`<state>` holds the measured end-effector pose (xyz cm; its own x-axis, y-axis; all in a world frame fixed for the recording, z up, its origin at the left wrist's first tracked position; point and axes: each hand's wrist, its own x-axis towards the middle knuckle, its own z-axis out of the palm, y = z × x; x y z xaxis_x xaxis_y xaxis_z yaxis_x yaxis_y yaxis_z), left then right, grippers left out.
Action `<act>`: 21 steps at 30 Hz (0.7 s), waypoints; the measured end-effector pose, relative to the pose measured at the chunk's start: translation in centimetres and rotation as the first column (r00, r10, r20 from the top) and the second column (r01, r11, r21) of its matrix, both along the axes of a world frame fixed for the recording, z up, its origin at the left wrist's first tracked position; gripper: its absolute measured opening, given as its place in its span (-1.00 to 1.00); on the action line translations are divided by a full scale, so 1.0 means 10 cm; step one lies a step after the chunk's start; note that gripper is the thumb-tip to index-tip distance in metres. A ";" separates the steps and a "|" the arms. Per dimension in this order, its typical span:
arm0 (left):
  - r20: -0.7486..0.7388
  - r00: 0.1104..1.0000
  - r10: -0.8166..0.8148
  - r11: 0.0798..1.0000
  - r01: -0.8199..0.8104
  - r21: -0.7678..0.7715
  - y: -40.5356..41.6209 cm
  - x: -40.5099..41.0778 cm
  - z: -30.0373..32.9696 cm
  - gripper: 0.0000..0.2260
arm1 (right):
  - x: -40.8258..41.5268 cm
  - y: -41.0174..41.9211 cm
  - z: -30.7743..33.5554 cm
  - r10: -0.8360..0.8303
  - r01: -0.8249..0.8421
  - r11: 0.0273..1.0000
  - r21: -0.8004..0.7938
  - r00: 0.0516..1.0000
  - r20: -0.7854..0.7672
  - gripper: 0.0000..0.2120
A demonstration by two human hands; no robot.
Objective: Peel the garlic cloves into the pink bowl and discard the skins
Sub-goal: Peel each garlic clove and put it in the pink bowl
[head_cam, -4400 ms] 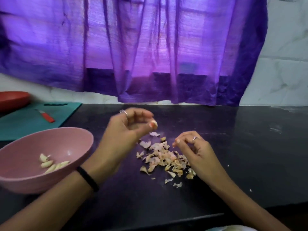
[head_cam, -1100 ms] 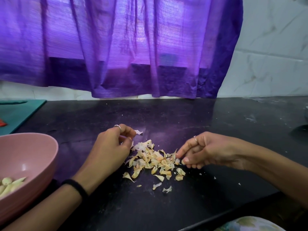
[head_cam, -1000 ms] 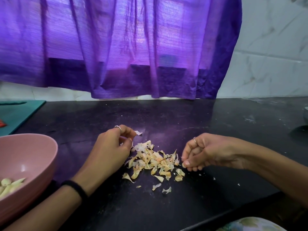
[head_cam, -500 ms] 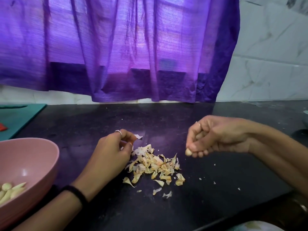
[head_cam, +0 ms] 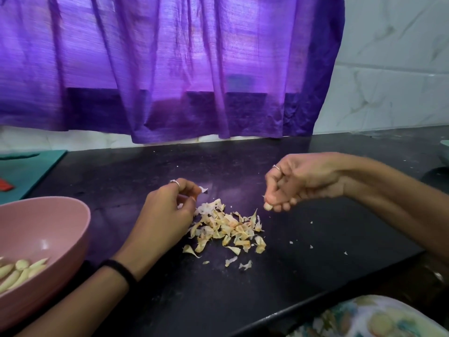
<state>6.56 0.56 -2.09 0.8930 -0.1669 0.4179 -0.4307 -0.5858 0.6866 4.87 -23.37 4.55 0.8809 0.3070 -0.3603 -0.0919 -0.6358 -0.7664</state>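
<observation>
- Right hand (head_cam: pixel 298 183) is up off the worktop (head_cam: pixel 315 239), tight grip pinching a garlic clove (head_cam: pixel 268 206).
- Left hand (head_cam: pixel 170 212) is curled at the skins pile (head_cam: pixel 226 227), pinching a bit of skin.
- Pink bowl (head_cam: pixel 73 222) far left, peeled cloves (head_cam: pixel 19 271) inside.
- Black worktop, purple curtain (head_cam: pixel 170 69) behind.

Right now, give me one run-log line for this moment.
right hand: pinches garlic clove | left hand: holds skin scrap beside skins pile | pink bowl: peeled cloves inside
</observation>
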 end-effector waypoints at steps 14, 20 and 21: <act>-0.027 0.927 -0.374 0.914 0.364 -0.181 -0.16 -0.26 0.08 -0.84 | -0.10 0.13 -0.27 -0.049 0.101 0.847 0.522 0.992 -0.112 -0.91; -0.028 0.911 -0.411 0.875 0.386 -0.291 -0.16 -0.25 0.08 -0.78 | -0.13 0.35 -0.44 -0.047 0.178 0.578 0.796 0.981 -0.186 -0.76; -0.028 0.907 -0.421 0.866 0.392 -0.311 -0.16 -0.25 0.09 -0.80 | -0.13 0.36 -0.44 -0.053 0.191 0.548 0.814 0.980 -0.194 -0.71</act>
<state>4.01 -1.06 -1.23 0.8090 -0.4069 0.4243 -0.5140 -0.1393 0.8464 3.56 -19.80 0.10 0.8987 0.4225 -0.1178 -0.2596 0.2958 -0.9193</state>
